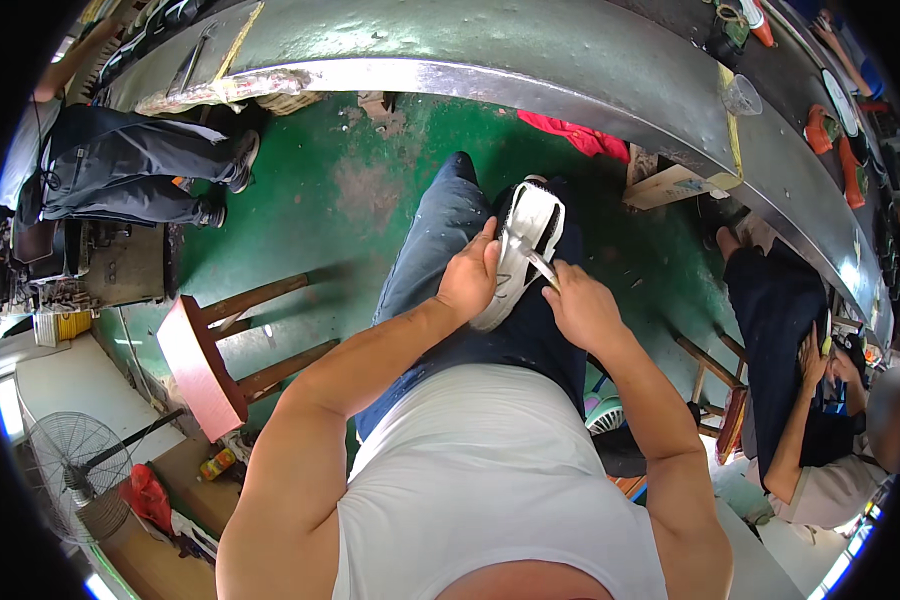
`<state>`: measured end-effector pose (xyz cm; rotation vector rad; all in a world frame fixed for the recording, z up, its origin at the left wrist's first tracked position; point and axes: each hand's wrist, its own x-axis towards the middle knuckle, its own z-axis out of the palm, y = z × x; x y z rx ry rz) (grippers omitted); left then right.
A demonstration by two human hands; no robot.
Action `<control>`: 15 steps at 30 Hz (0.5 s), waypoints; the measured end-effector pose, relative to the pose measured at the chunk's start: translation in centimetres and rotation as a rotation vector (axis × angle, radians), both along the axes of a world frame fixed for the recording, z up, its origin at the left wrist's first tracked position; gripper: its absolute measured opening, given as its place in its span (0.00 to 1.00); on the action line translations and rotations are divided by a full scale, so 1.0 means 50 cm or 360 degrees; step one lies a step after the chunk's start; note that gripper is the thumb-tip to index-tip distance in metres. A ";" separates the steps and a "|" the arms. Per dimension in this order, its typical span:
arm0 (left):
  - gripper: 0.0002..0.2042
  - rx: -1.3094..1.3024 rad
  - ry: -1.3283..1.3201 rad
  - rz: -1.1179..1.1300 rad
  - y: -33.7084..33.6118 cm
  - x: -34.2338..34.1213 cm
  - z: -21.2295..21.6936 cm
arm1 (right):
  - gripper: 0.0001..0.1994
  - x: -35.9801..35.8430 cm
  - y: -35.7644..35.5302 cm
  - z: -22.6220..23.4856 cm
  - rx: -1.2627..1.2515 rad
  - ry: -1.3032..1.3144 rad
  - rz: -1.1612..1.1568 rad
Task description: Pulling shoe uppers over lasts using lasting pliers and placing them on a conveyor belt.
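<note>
"Two bare hands busy. Shoe (505, 287)?"

"Over the thighs (432, 238), between the hands. Left hand (471, 278) lies along its left side; whether fingers curl beneath, cannot tell. Right hand (584, 308) wrapped round a hammer (539, 263), head at the shoe's middle."

"Good practice?"

"Probably short, light taps, face square, landing clear of the left hand."

1. Left hand (470, 278): thumb side up, left forearm (395, 345) angling in from lower left.
2. Right hand (584, 308): just right of left hand, fingers curled tight, right forearm (640, 378) lower right.
</note>
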<state>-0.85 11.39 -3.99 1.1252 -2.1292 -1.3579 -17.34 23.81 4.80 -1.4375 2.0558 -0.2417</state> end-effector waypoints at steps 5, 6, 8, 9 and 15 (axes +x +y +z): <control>0.28 -0.0339 -0.0281 -0.0542 -0.016 0.009 0.024 | 0.12 -0.050 0.021 -0.034 0.0139 -0.0598 -0.0189; 0.28 -0.0331 -0.0282 -0.0543 -0.021 0.009 0.028 | 0.11 -0.070 0.013 -0.022 0.0461 -0.1024 -0.0326; 0.29 -0.0151 -0.0535 -0.0672 -0.040 0.003 0.054 | 0.12 -0.103 0.008 -0.004 0.0443 -0.1023 -0.0342; 0.29 -0.0148 -0.0540 -0.0666 -0.050 -0.001 0.068 | 0.13 -0.098 -0.008 -0.001 0.0135 -0.0808 -0.0269; 0.29 -0.0265 -0.0841 -0.0930 -0.040 -0.002 0.102 | 0.17 -0.066 -0.051 -0.097 -0.0344 -0.0102 0.0038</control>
